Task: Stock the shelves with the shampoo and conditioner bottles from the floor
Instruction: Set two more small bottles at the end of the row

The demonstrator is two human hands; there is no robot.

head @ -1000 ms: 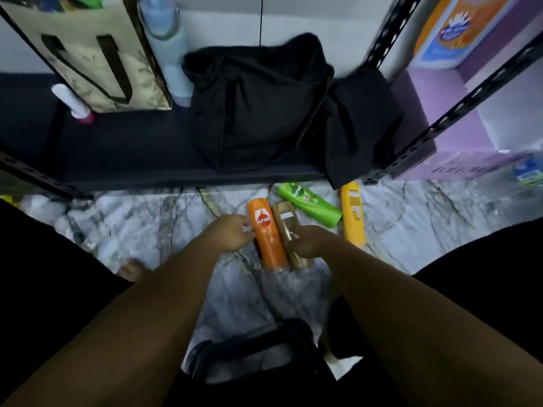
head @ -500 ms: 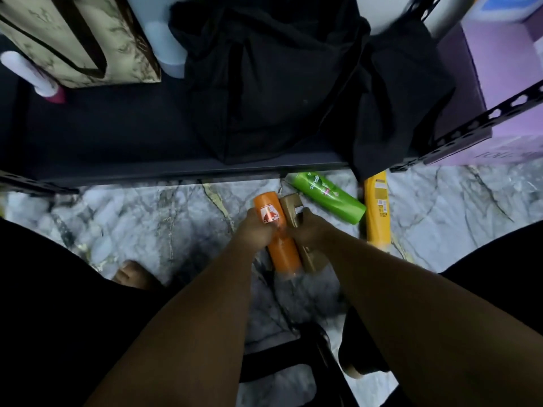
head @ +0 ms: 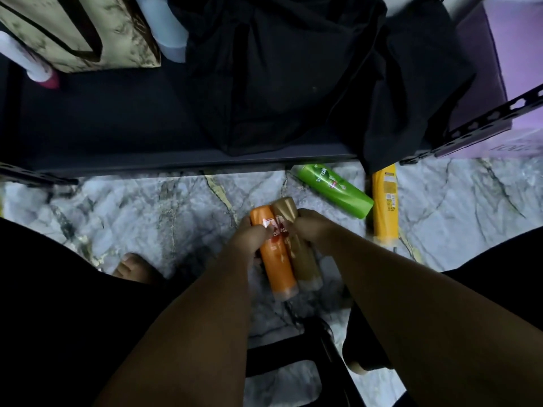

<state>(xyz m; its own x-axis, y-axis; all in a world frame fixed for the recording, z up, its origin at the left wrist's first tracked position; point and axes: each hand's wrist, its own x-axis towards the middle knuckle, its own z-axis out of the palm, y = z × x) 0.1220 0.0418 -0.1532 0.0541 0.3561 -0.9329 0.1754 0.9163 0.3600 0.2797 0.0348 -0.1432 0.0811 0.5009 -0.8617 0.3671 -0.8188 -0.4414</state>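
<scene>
An orange bottle (head: 277,259) and a gold-brown bottle (head: 299,254) are held side by side above the marble floor (head: 147,212). My left hand (head: 249,236) grips the orange one, my right hand (head: 313,226) grips the gold-brown one, and the two bottles touch. A green bottle (head: 335,189) lies slanted on the floor just in front of the shelf. To its right a yellow bottle (head: 385,204) lies lengthwise. The dark low shelf (head: 117,127) runs across the top of the view.
On the shelf sit a black cloth bag (head: 293,69), a beige patterned bag (head: 88,30), a pale blue bottle (head: 170,33) and a white tube with a pink cap (head: 32,66). A purple box (head: 505,54) stands at right. A black stool (head: 293,362) and my bare foot (head: 135,268) lie below.
Both hands closed on the orange and gold-brown bottles and lifted them off the floor toward me. My head leaned forward and down, so the shelf looms larger.
</scene>
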